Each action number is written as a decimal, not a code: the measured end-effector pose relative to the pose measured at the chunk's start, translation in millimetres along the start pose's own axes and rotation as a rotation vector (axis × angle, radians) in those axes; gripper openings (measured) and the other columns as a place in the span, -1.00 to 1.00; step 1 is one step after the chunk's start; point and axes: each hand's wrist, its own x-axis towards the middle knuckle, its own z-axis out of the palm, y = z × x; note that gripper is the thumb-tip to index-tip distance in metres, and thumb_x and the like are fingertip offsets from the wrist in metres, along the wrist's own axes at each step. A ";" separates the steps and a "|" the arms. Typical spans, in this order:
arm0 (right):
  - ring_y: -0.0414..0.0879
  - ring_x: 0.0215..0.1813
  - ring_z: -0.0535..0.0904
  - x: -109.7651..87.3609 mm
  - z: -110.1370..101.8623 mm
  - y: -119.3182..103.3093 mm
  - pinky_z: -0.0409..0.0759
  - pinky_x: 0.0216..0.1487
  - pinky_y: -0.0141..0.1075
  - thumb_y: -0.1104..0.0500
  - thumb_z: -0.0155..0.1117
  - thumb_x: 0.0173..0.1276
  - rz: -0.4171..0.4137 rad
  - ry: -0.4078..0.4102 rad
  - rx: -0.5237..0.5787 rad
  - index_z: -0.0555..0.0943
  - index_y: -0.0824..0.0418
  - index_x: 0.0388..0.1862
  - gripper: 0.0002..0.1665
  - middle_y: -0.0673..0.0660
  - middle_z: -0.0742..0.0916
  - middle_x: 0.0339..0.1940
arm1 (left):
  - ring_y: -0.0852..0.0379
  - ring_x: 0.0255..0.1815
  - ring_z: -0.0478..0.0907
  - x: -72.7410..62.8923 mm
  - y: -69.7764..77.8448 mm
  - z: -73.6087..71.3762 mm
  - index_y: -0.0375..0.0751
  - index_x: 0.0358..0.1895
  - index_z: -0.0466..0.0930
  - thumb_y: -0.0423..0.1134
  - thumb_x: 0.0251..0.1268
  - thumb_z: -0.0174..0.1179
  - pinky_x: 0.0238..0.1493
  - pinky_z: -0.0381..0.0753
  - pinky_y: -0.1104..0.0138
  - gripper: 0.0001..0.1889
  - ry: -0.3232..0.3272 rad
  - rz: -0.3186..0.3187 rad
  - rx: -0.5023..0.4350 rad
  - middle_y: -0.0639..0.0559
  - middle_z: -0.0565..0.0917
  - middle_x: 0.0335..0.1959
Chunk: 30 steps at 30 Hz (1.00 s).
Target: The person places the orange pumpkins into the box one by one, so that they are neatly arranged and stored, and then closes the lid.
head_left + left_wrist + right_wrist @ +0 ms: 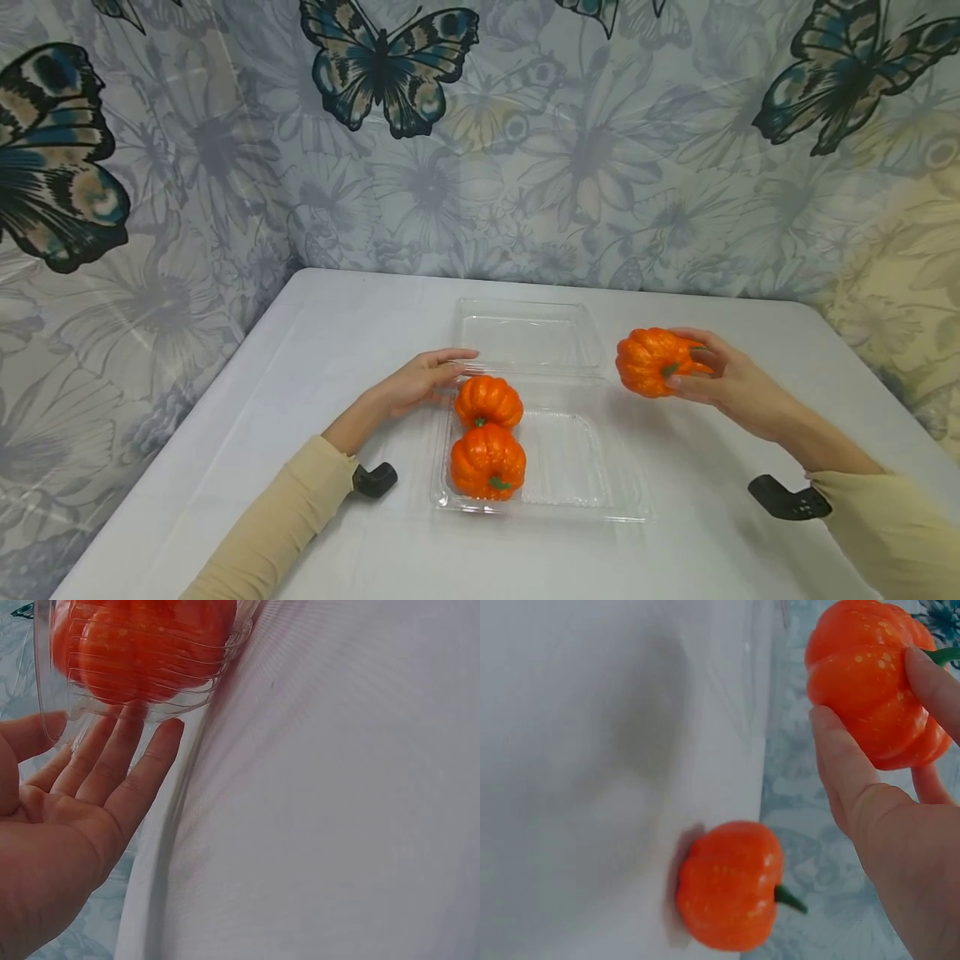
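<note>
Orange pumpkin (648,360) above white table (360,325), right of clear container (558,454), clamped in right hand (731,387). Left hand (416,383) well apart, fingers extended, touching container's left side. Backdrop (517,242) patterned with butterflies (382,67) and flowers (588,158) behind table.

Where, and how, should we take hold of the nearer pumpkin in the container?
Probably hold the nearer pumpkin round its ribbed body, coming from above right: the farther pumpkin crowds it behind and the clear plastic container walls its left, leaving its right side open.
</note>
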 end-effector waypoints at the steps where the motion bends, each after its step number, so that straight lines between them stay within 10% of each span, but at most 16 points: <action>1: -0.22 0.06 0.53 1.4 3.2 -2.0 0.56 -0.02 -0.34 0.35 0.17 0.38 0.003 0.002 -0.011 0.20 -0.02 0.36 -0.34 0.11 0.41 0.19 | -0.12 0.21 0.42 0.0 -0.2 -0.1 -0.31 0.42 0.18 -0.22 0.53 -0.09 0.03 0.54 0.09 -0.51 0.001 0.000 0.002 -0.21 0.41 0.29; 30: 0.22 0.16 0.48 32.4 85.4 -26.1 0.56 0.03 -0.15 0.19 0.44 0.17 0.055 -0.025 -0.108 0.19 0.18 0.41 -0.10 0.36 0.31 0.35 | -0.15 0.24 0.40 -2.2 2.2 0.6 -0.32 0.42 0.16 -0.24 0.54 -0.13 0.06 0.51 0.08 -0.52 0.002 0.003 0.013 -0.24 0.41 0.29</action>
